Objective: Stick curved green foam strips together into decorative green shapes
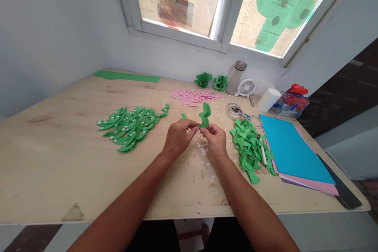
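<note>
Between both hands, above the middle of the wooden table, a curved green foam or paper cutout stands up in a scalloped shape. My left hand pinches its lower end with thumb and forefinger. My right hand pinches the same end from the other side, fingertips almost touching the left ones. Just behind my left hand lies a small green curved strip. Left of the hands spreads a pile of green curved pieces with white tabs. Small white paper bits are scattered under the hands.
Green scraps with a white pen lie right, beside blue sheets and tape rolls. Behind are pink cutouts, green paper balls, a bottle, a fan, a white roll and a basket.
</note>
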`<action>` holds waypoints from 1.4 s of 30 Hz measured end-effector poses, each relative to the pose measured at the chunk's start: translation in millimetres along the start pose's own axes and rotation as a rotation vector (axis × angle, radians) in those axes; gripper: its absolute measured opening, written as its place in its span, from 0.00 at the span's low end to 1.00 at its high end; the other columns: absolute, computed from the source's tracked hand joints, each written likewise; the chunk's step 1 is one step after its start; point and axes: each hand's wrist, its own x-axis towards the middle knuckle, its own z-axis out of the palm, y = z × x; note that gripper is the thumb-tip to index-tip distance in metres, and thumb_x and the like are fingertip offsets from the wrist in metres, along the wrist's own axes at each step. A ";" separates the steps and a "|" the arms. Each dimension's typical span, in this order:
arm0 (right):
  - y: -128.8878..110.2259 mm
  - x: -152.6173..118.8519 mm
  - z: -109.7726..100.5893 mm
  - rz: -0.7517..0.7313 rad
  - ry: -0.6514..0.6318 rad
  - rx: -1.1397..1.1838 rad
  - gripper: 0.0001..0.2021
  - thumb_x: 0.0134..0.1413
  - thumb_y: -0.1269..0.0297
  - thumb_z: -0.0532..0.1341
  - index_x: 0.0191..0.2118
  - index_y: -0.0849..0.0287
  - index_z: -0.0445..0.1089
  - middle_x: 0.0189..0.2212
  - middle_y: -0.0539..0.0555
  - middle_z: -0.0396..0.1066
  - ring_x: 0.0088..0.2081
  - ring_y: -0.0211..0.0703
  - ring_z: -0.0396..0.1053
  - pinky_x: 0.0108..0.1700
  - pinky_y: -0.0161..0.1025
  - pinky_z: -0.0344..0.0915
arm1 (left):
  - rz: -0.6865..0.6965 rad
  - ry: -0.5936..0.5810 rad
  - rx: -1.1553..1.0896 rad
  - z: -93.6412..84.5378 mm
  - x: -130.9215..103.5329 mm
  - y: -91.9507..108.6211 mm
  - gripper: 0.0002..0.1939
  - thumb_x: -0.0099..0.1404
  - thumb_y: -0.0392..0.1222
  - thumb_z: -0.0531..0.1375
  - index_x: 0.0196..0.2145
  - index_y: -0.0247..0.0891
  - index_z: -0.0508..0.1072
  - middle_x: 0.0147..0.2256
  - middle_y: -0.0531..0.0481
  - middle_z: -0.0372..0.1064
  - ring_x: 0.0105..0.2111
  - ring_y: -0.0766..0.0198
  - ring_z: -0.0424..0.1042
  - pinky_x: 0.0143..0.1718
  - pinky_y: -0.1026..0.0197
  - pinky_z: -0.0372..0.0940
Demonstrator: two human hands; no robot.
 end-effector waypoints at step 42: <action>-0.1 0.2 -0.3 -0.004 0.023 -0.049 0.08 0.37 0.62 0.67 0.25 0.61 0.72 0.21 0.48 0.70 0.23 0.34 0.61 0.28 0.34 0.57 | -0.136 -0.001 -0.185 1.9 4.6 -7.0 0.08 0.54 0.41 0.60 0.27 0.36 0.77 0.27 0.49 0.77 0.28 0.62 0.74 0.29 0.64 0.67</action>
